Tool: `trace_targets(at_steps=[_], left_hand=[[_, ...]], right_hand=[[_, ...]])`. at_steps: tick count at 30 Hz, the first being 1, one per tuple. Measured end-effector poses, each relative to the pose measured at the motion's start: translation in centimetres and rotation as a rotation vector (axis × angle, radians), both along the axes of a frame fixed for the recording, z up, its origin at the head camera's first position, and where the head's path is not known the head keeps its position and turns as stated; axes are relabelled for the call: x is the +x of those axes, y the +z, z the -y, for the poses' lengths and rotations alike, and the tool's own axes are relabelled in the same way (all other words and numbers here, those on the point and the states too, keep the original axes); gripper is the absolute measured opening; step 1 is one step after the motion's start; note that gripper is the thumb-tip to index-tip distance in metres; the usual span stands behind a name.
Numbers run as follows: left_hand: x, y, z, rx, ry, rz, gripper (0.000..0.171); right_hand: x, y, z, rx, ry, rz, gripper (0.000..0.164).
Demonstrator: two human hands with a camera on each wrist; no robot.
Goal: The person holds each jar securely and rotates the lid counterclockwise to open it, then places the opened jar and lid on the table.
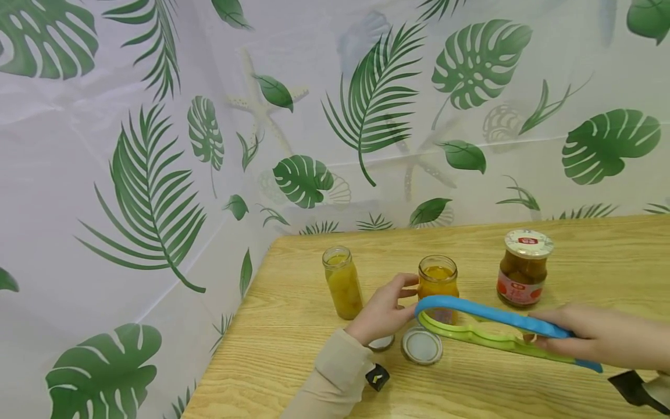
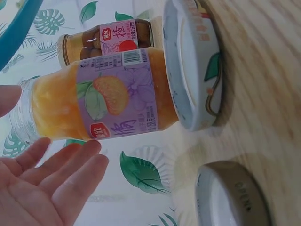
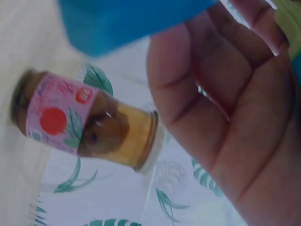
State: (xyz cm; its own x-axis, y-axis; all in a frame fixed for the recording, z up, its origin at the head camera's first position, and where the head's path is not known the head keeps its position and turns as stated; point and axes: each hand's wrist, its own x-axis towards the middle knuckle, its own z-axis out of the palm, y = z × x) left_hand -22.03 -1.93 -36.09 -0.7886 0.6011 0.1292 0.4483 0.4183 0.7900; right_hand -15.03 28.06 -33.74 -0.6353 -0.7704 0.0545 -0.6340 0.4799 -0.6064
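Note:
In the head view my right hand [image 1: 602, 336] grips a blue and green jar opener [image 1: 492, 313] by its handles. Its looped end overlaps the front of a lidless glass jar [image 1: 438, 285] of orange fruit. My left hand [image 1: 387, 306] is at that jar's left side, fingertips close to the glass. The left wrist view shows its fingers loosely spread beside the jar's purple label [image 2: 120, 94], with the thumb near the neck. A lid [image 1: 421, 346] lies face up in front of the jar, and a second lid [image 1: 382, 343] is partly hidden below the left hand.
A tall lidless jar [image 1: 342, 285] of yellow fruit stands left of the left hand. Behind the right hand stands a jar [image 1: 523, 270] with a pink label and white lid. A leaf-patterned sheet [image 1: 361, 116] hangs along the back of the wooden table [image 1: 293, 349].

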Motion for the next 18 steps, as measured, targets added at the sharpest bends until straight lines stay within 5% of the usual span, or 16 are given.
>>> trace_targets(at_steps=[6,18], left_hand=[[0.1,0.1,0.0,-0.058,-0.051,-0.079,0.013],[0.6,0.2,-0.4,-0.126,-0.115,-0.092,0.03]], right_hand=[[0.4,0.6,-1.0,-0.032,-0.076,-0.063,0.014],[1.1,1.6,-0.8,0.083,-0.352,-0.276,0.004]])
